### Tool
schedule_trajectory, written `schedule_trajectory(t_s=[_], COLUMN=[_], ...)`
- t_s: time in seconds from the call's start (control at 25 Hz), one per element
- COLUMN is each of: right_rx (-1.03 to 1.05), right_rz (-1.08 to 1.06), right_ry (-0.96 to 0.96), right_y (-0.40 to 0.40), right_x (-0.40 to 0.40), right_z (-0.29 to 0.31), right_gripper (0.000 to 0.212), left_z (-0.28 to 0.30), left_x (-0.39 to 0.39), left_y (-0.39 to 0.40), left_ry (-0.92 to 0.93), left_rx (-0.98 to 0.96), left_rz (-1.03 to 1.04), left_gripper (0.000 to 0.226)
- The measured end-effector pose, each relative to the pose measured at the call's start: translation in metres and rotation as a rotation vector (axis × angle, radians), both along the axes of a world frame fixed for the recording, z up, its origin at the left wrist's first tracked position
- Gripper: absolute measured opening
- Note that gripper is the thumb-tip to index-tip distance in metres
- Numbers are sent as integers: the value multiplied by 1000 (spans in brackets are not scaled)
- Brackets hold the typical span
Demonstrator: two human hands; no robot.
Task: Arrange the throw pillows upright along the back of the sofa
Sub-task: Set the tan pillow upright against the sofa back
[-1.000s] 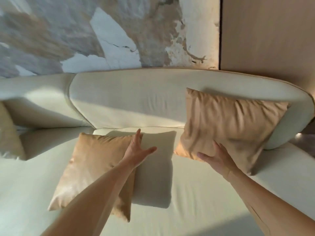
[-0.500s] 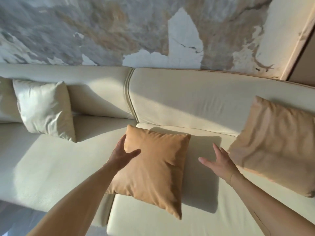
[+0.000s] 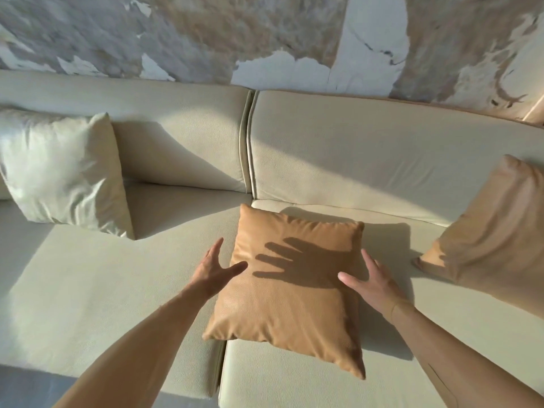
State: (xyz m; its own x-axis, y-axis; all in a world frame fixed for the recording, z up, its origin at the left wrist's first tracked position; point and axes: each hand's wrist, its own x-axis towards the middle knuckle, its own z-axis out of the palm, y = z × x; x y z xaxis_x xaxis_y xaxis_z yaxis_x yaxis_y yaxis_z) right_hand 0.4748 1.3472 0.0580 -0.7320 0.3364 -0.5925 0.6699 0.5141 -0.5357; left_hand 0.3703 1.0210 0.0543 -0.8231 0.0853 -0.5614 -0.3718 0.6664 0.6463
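Observation:
A tan leather pillow (image 3: 290, 307) lies flat on the seat of the cream sofa (image 3: 368, 148), across the gap between two seat cushions. My left hand (image 3: 213, 270) is at its left edge, fingers spread, thumb over the pillow. My right hand (image 3: 369, 282) is at its right edge, fingers apart, thumb on the pillow; neither hand grips it. A second tan pillow (image 3: 494, 245) leans upright against the backrest at the right. A cream pillow (image 3: 63, 175) stands against the backrest at the left.
Behind the sofa rises a wall (image 3: 235, 33) with a mottled grey, tan and white pattern. A strip of floor (image 3: 26, 387) shows at the lower left, in front of the seat's edge.
The view has swung left. My right hand left the right pillow and came to the flat pillow's right edge. My left hand stays at its left edge.

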Motion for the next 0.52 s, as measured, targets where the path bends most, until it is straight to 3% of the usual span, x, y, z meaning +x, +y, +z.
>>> schedule_trajectory(t_s=[0.24,0.44,0.52], right_rx=[-90,-284,-260], right_rz=[-71,-306,-318], right_ry=[-49,-41,-84], right_y=[12,14,19], right_x=[-18,-35,-37], right_z=[-61,-103,-118], right_gripper=[95,91,93], left_z=[-58,-100,-112], left_x=[-17,-33,-39], left_y=[6,15,18], left_ry=[-90,-196,-235], left_rx=[-40,-41,-21], left_rz=[4,82,83], left_gripper=[95,93,96])
